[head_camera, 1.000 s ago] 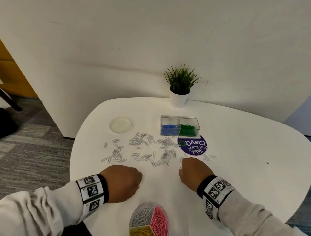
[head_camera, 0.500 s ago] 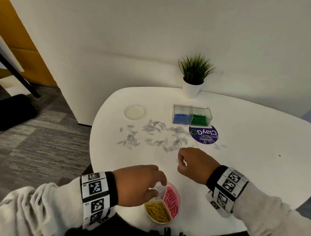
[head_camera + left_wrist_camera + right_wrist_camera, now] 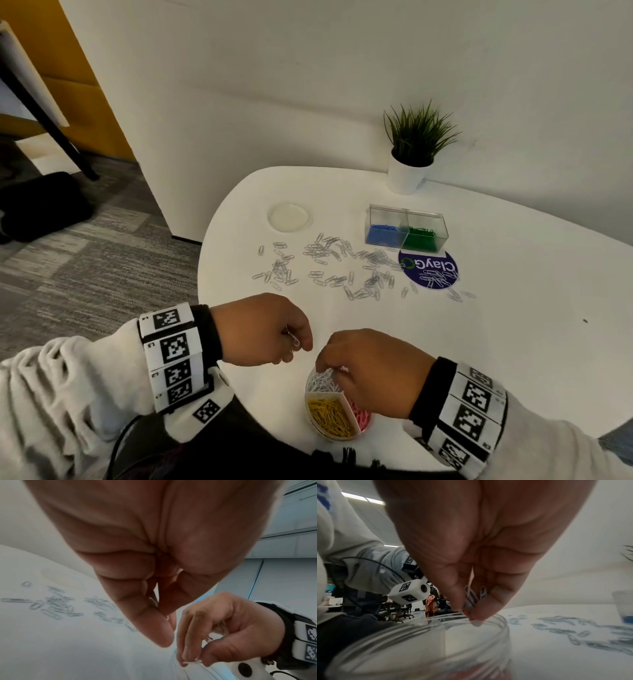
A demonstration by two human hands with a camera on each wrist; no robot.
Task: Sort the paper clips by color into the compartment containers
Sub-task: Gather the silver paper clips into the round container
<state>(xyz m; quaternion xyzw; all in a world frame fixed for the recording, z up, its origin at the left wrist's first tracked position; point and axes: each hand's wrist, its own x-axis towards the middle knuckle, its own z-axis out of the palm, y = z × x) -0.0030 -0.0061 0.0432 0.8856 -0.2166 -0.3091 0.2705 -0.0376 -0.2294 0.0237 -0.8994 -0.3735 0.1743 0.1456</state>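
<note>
right hand (image 3: 370, 371) over the round container (image 3: 337, 435), pinching white clips (image 3: 475, 596) above its white compartment. left hand (image 3: 263, 330) beside, pinching clips (image 3: 294, 340) too. next, likely: spread the right grip, then the left.

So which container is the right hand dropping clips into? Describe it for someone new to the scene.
On the white table, at the near edge, sits a round clear dish under the right hand. Unlike the rectangular blue-and-green box near the plant, it has three wedges: white, yellow, pink.

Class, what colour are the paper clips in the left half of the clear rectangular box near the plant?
Blue paper clips fill that half of the rectangular box; the head view shows it best.
</note>
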